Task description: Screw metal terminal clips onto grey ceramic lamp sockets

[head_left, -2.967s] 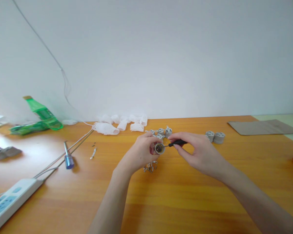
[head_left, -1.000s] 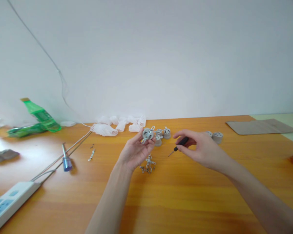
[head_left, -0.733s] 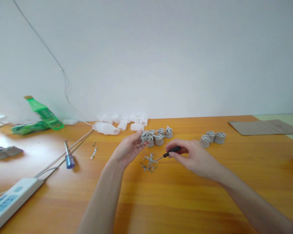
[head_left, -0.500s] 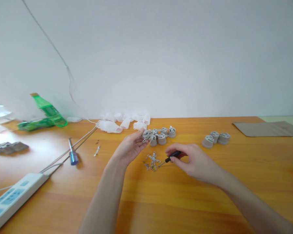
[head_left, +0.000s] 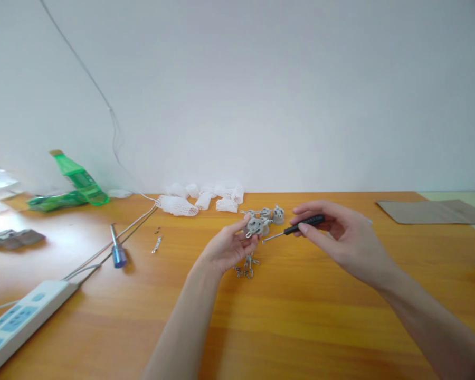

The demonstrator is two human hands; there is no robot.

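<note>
My hands at a small ceramic lamp holder (head_left: 254, 227), at twelve o'clock

My left hand (head_left: 227, 248) holds this holder in a narrow grip, with the fingers curled around it. My right hand (head_left: 342, 235) pinches the black handle of a small screwdriver (head_left: 304, 223), and the thin tip is just beside the holder. I cannot tell if the tip touches it. So far one holder is in my hand, while more lamp holders (head_left: 277, 215) stand on the wooden table (head_left: 301, 327) just behind it. A small heap of metal clips (head_left: 243, 271) lies under my left hand, and I cannot tell if any clip is fitted on the holder. A bigger blue screwdriver (head_left: 119, 255) lies at ten o'clock, and white net sleeves (head_left: 177, 206) lie at eleven o'clock.
</note>
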